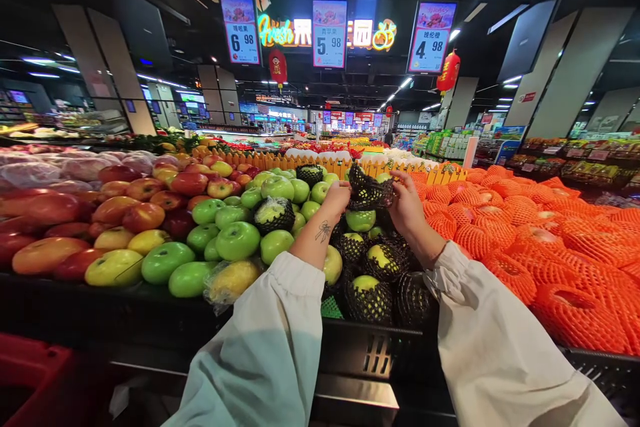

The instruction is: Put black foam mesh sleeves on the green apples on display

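Between my two hands, a black foam fruit net [369,192] is held up over the display. My left hand [337,199] pinches its left side, and my right hand [406,203] grips its right edge with the fingertips. Some green shows at the net's upper right; whether fruit sits inside it, I cannot tell. Just beneath is a bare green apple [360,220]. Several green apples in black nets [369,297] lie below my hands. Loose green apples [238,240] are heaped to the left, one netted apple [274,215] among them.
Red and yellow apples [145,217] fill the far left. Fruit in orange foam nets [580,293] is piled on the right. A low yellow picket fence [280,163] runs behind, and the black crate edge [380,333] lies in front. Price screens [329,33] hang overhead.
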`<state>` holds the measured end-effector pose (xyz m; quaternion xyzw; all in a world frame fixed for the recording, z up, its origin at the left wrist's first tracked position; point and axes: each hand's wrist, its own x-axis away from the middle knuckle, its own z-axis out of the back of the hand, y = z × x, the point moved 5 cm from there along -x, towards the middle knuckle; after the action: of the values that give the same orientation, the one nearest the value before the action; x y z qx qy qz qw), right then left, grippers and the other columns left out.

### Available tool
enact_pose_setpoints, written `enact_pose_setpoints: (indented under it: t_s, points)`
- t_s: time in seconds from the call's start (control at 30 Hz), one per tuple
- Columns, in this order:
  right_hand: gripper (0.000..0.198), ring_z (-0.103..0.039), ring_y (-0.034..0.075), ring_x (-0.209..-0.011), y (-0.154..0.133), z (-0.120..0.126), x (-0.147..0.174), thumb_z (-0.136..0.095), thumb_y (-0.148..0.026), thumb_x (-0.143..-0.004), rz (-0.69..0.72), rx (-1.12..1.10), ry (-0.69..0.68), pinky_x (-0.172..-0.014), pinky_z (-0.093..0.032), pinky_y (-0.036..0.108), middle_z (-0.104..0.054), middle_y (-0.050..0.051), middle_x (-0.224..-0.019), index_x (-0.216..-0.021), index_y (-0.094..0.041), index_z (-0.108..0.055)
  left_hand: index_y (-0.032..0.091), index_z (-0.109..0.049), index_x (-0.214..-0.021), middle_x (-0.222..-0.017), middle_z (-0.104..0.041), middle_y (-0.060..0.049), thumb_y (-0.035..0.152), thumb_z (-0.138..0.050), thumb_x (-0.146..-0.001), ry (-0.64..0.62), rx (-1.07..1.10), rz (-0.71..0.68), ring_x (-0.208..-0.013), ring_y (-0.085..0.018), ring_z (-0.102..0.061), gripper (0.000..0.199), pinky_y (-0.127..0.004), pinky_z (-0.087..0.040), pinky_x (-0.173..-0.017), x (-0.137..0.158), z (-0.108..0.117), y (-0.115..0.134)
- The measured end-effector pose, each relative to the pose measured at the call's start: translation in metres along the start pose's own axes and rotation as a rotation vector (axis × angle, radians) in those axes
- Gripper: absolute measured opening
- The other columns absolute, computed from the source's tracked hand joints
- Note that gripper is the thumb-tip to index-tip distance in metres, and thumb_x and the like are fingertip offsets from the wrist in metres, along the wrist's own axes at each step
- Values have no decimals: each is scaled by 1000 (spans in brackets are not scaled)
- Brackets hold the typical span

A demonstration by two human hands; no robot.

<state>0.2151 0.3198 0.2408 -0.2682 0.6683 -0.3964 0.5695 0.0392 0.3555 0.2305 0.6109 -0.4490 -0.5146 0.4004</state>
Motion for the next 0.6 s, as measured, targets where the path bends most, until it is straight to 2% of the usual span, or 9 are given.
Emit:
enact_pose_setpoints:
  t_s: [0.1,0.2,0.27,0.37,0.5,0.6]
  points:
    - [45,-67,23,-76,-3,-4,8,-34,-36,-87,6,294,-59,-62,-53,33,-73,8,-88,-103,-18,-72,23,-58,-72,-59,-60,-1,14,-71,-68,87,-197,-31,-77,-24,-66,16,-35,-52,-77,0,9,-2]
    - [36,-70,27,-78,-7,-6,16,-47,-35,-84,7,524,-83,-71,-54,37,-75,9,-83,-87,-16,-78,24,-56,-57,-57,-58,-3,11,-75,-64,110,-372,-70,-86,-28,-68,24,-36,-50,-85,1,16,-2]
    - [26,-72,31,-86,-12,-6,21,-60,-25,-76,32,709,-111,-82,-54,41,-78,12,-88,-88,-15,-80,25,-51,-49,-52,-55,-4,9,-78,-61,100,-460,-63,-85,-30,-68,34,-38,-50,-88,1,19,-4]
    - [29,-73,37,-96,-18,-8,27,-64,-12,-70,68,957,-175,-88,-54,45,-79,18,-97,-93,-13,-81,25,-45,-44,-45,-45,0,5,-80,-57,82,-547,-36,-81,-31,-68,42,-45,-49,-94,-2,22,-11]
    - [33,-73,38,-100,-23,-13,34,-63,-5,-73,81,1194,-263,-86,-55,45,-79,19,-102,-99,-15,-81,24,-45,-45,-46,-43,2,7,-80,-58,73,-616,-40,-80,-29,-68,41,-49,-49,-98,-3,23,-14]
    - [32,-73,40,-100,-27,-18,39,-62,-5,-78,74,1308,-334,-84,-56,45,-77,23,-107,-104,-12,-80,24,-45,-44,-49,-45,0,1,-76,-56,17,-666,-48,-86,-32,-69,41,-50,-48,-100,0,18,-12]
